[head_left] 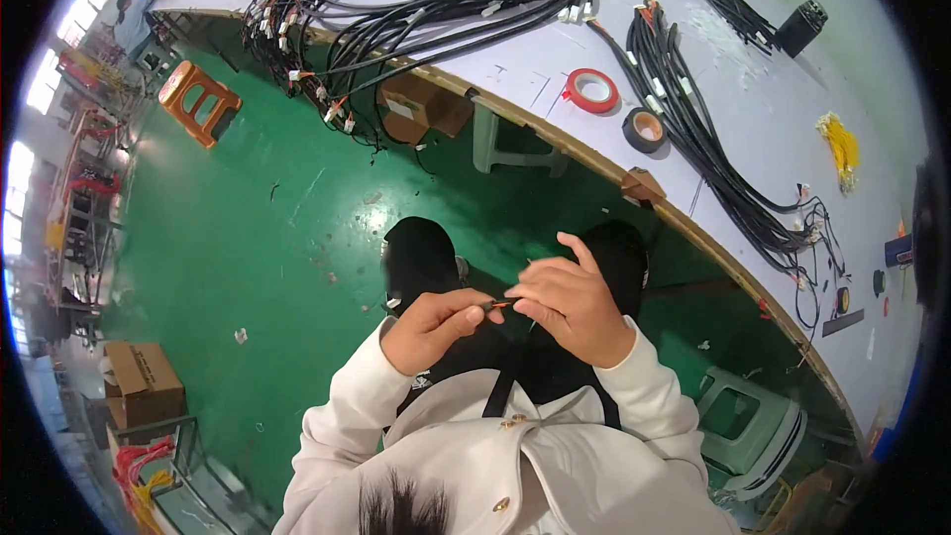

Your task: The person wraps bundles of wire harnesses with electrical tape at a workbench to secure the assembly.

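My left hand [434,325] and my right hand [569,299] meet in front of my chest, above my dark shoes and the green floor. Between their fingertips I pinch a thin black wire [492,306] with a small red-orange end. Both hands are closed on it, fingers curled. Cream sleeves cover both forearms. How far the wire runs below the hands is hidden.
A long white workbench [753,129] curves along the right, carrying black cable bundles [693,129], a red tape roll [592,90] and a black tape roll [644,129]. An orange stool [198,99] and cardboard boxes [144,381] stand on the floor; a grey-green stool [743,426] is at my right.
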Demonstrator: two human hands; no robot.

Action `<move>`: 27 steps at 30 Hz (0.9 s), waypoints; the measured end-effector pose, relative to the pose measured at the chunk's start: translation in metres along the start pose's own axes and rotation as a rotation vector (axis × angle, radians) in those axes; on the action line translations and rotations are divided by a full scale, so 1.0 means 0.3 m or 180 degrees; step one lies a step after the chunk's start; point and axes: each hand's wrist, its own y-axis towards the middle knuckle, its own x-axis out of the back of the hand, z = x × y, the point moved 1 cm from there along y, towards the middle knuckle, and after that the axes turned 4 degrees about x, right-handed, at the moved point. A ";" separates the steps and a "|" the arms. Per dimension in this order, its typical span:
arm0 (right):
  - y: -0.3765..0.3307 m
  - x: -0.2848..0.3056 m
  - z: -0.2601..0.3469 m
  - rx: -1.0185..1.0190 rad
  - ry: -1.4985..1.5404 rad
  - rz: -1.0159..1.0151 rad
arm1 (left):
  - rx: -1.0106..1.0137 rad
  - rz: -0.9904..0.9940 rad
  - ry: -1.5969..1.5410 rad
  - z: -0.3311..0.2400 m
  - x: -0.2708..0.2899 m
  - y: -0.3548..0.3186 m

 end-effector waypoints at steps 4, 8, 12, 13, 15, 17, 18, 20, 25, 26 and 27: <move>-0.017 0.014 0.050 0.0129 -0.0140 -0.0029 | -0.0302 0.0041 0.1543 -0.025 0.015 -0.020; -0.032 0.006 0.069 0.0291 -0.0310 -0.0038 | -0.0561 0.0133 0.2327 0.006 -0.002 -0.032; -0.042 0.002 0.074 0.0340 -0.0337 -0.0045 | -0.0911 0.0033 0.2418 0.031 -0.019 -0.034; -0.042 0.002 0.077 0.0378 -0.0262 -0.0030 | -0.0991 0.0064 0.2493 0.035 -0.023 -0.034; -0.042 0.006 0.081 0.0404 -0.0196 -0.0013 | -0.1072 0.0153 0.2717 0.021 -0.029 -0.034; -0.046 0.009 0.082 0.0440 -0.0191 0.0146 | -0.1145 0.0241 0.2951 0.009 -0.035 -0.035; -0.048 0.008 0.082 0.0431 -0.0186 0.0147 | -0.1266 0.0226 0.3191 0.006 -0.039 -0.037; -0.054 0.004 0.082 0.0350 -0.0112 0.0321 | -0.1377 0.0220 0.3423 0.009 -0.043 -0.040; -0.085 -0.010 0.089 0.0165 0.0049 0.0212 | -0.1363 0.0270 0.3484 0.024 -0.062 -0.054; -0.091 -0.011 0.093 0.0135 0.0074 0.0197 | -0.1346 0.0271 0.3475 0.039 -0.073 -0.062; -0.096 -0.012 0.099 0.0127 0.0088 0.0207 | -0.1247 0.0280 0.3243 0.064 -0.087 -0.074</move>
